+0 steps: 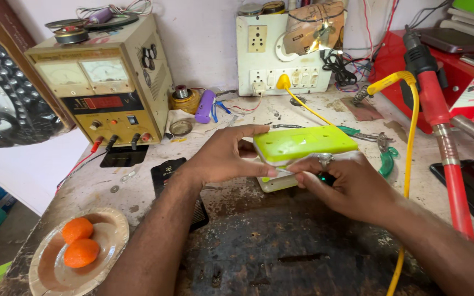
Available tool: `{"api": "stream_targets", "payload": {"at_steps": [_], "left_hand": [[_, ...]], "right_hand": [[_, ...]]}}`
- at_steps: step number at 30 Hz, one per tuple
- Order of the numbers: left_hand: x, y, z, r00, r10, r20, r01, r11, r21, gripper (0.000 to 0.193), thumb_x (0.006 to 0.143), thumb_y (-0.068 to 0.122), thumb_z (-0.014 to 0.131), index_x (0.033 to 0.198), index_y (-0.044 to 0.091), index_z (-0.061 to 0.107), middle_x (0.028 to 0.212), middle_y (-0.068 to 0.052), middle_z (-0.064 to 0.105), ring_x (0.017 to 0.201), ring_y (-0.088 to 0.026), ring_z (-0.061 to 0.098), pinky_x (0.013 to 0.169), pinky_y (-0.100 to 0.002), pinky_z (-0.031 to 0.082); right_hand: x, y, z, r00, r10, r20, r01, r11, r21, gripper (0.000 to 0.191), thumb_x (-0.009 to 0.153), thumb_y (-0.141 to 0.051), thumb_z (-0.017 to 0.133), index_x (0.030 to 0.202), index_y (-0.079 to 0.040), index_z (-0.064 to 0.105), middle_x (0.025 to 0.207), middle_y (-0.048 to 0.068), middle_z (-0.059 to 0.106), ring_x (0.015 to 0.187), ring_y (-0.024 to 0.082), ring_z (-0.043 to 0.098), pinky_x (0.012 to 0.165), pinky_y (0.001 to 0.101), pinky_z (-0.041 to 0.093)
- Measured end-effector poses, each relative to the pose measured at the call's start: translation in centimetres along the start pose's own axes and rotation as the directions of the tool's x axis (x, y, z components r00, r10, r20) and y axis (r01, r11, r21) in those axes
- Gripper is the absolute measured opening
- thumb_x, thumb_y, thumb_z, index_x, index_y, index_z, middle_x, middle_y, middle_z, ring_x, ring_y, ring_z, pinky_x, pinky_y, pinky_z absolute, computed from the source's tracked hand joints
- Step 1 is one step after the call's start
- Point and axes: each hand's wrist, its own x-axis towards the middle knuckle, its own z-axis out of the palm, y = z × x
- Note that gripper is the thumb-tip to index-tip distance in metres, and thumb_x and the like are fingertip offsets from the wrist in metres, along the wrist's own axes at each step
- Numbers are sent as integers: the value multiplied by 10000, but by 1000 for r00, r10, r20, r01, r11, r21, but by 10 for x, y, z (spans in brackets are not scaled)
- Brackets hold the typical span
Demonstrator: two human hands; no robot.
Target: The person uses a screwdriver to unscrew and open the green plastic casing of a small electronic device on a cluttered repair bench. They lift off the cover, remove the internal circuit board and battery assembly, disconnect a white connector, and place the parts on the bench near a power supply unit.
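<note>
Lime-green plastic box [303,143], long axis running left to right, sits gripped between the left hand [223,156] and right hand [346,186] on the counter [303,246].

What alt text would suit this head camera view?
Both hands, left hand and right hand, hold a lime-green flat case over a worn workbench. A power supply and a plate of orange sweets sit left.
</note>
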Motion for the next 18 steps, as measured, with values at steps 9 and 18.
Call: {"api": "stream_targets", "payload": {"at_steps": [9,18], "left_hand": [[6,-8,4,998,-58,-38,51,985,-163,1021,603,372,932,1481,60,516,1343,-109,698,1123,-201,717,992,-331,589],[9,-11,17,1000,2,-30,-8,980,-197,1057,593,326,946,1500,31,492,1405,-126,644,1224,-203,662,1057,-317,541]], "right_hand": [[-2,2,7,992,105,-71,-104,994,17,263,948,-286,681,1177,-204,780,790,70,773,652,134,705,608,326,545],[3,5,11,996,12,-86,-8,999,53,159,947,-249,677,1042,-133,733,825,34,753,665,169,676,629,328,524]]}}
